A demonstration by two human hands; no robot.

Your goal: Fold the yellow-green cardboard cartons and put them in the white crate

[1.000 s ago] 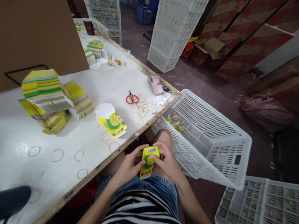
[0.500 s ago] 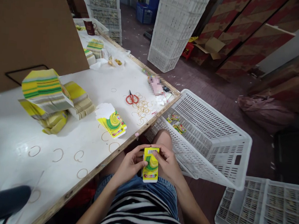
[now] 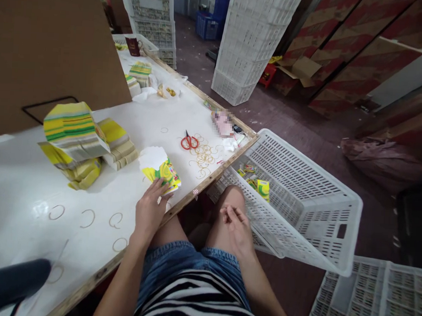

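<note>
My left hand [image 3: 150, 209] reaches over the table edge, its outstretched fingers resting on the near end of a fanned pile of flat yellow-and-green cartons [image 3: 168, 170]. Whether they pinch one carton I cannot make out. My right hand [image 3: 237, 225] hovers above my right thigh with fingers curled in and thumb against them, and nothing shows in it. A yellow-and-green carton [image 3: 263, 190] lies in the white plastic crate [image 3: 322, 201] beside my knee, among several smaller packs [image 3: 247, 169].
Red-handled scissors [image 3: 189, 142] and loose rubber bands [image 3: 206, 153] lie on the white table [image 3: 99, 190]. Bundled carton stacks [image 3: 74, 132] stand at left, by a brown board [image 3: 54, 41]. A dark cup [image 3: 20, 280] is at the near left. Stacked white crates [image 3: 252, 47] rise beyond.
The carton that both hands held over my lap has left them, and one now lies in the crate. My left hand moved left onto the carton pile; my right hand stayed near my thigh.
</note>
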